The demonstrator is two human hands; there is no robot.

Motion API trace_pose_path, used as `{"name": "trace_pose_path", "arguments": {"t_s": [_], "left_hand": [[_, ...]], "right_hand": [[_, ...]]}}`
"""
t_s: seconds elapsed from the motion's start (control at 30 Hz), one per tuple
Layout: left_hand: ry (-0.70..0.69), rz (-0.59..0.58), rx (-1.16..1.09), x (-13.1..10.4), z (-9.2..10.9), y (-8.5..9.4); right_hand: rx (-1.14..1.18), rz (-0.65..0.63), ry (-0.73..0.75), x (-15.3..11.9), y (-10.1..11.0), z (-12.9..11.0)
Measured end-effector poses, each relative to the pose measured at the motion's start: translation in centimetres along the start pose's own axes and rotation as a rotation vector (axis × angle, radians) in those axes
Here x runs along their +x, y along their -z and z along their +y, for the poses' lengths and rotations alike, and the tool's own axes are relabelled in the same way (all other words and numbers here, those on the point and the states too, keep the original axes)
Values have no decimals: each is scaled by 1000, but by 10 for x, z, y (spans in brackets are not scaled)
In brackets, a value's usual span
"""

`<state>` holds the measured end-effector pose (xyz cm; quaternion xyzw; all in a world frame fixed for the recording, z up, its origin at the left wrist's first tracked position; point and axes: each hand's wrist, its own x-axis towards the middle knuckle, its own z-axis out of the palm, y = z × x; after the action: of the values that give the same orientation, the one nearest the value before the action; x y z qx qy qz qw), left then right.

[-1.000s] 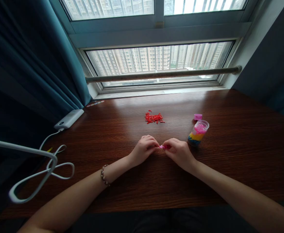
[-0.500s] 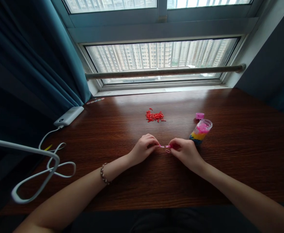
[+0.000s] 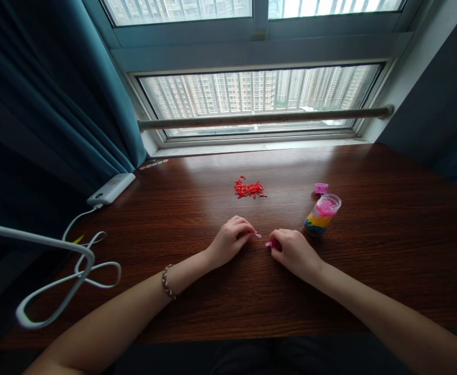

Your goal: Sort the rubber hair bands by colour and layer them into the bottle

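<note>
My left hand [image 3: 233, 239] is closed, thumb and fingertips pinching a small pink paper clip [image 3: 257, 235], a narrow loop whose end sticks out to the right. To its right, my right hand [image 3: 295, 252] is also closed, with pink paper clips [image 3: 268, 244] at its fingertips; how many is too small to tell. A small gap separates the two hands' pieces, just above the wooden table [image 3: 220, 302]. Behind my right hand, a clear jar [image 3: 322, 213] leans, filled with blue, yellow and pink layers. Its pink lid [image 3: 321, 188] lies behind it.
A pile of red paper clips [image 3: 249, 188] lies farther back on the table. At the left, a white power strip [image 3: 111, 188] trails a looped white cable [image 3: 89, 254] beside a blue curtain [image 3: 107, 104]. A window with a metal rail [image 3: 267, 117] borders the back edge.
My right hand has moved slightly down and left, and its pink piece has come apart from the left hand's. The loose pink loop beneath no longer shows separately. My left hand has barely moved.
</note>
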<state>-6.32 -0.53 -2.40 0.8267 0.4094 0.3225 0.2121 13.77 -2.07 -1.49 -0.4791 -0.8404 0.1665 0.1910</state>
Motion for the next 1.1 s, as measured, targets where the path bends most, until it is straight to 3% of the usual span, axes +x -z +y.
{"name": "trace_pose_path", "arguments": {"t_s": [0.13,0.23,0.43,0.5,0.57,0.67,0.77,1.1], "left_hand": [[3,18,-4,1,-2,-1],[11,30,-1,1,-4,0],[37,35,1,2,-8,2],[31,32,0,2,-8,2],[22,27,-2,2,-7,2],[14,15,-6,2,-7,2],[1,14,-4,2,-7,3],[-1,4,17,3,-3,4]], "right_hand": [[80,17,2,1,1,-2],[147,134,28,-2,21,-9],[79,436,-87,-7,127,-6],[-36,391,-115,-3,156,5],[-111,267,-102,4,171,16],[-172,115,-68,17,171,26],[-230,52,-44,26,165,25],[-182,178,-85,21,173,21]]}}
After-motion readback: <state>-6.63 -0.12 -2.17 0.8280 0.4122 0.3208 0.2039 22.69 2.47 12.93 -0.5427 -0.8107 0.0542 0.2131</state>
